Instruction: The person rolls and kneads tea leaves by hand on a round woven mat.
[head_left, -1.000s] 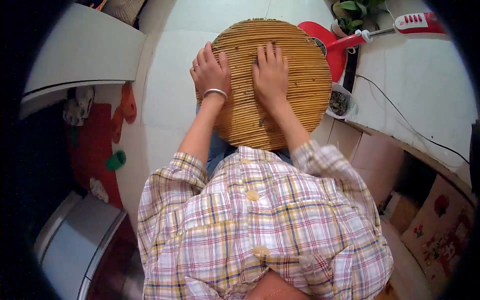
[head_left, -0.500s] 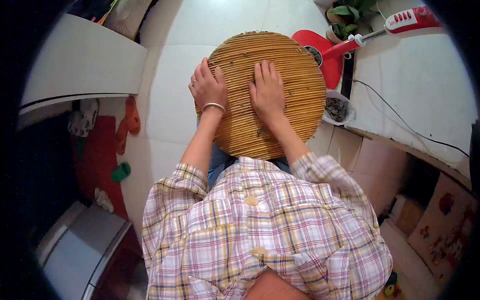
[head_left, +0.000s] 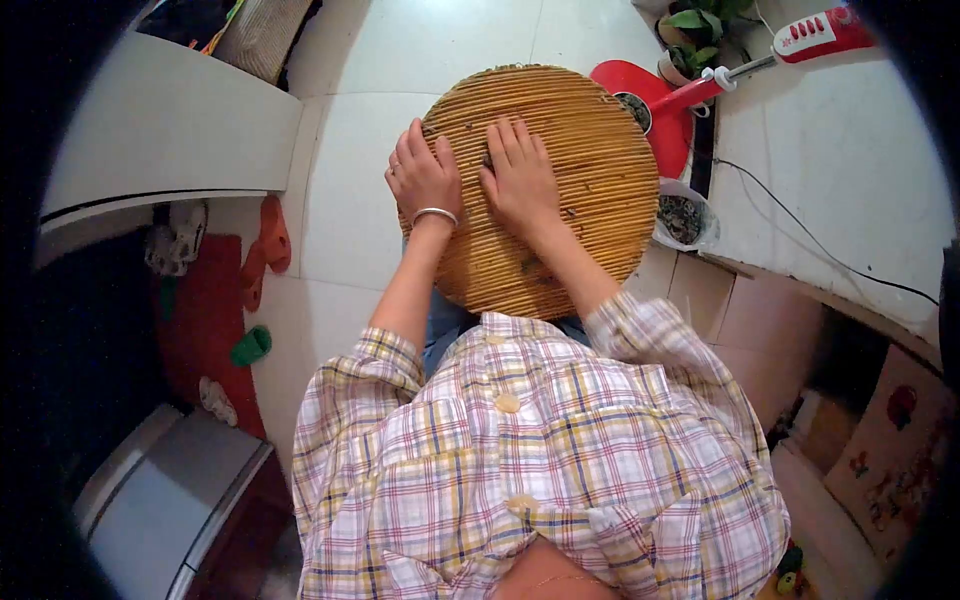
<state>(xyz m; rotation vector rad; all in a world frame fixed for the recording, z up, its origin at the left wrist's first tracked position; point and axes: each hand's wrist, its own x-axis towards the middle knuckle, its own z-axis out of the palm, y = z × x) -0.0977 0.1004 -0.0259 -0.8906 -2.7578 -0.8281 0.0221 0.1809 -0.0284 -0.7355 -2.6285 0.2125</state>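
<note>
While the ribbed disc [head_left: 600,170] is touched by unclenched left hand [head_left: 424,180] and right hand [head_left: 523,182], dark bits [head_left: 679,217] are held in a whitish container [head_left: 711,231].

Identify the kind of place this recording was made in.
Probably a home interior: orange slippers on the floor, potted plants by the wall, and a red pedestal fan.

the ribbed disc [head_left: 600,150] hides part of the red base [head_left: 675,148]. the top edge cuts off the potted plant [head_left: 688,20]. the plastic bag's [head_left: 710,234] contents are too small to tell.
</note>
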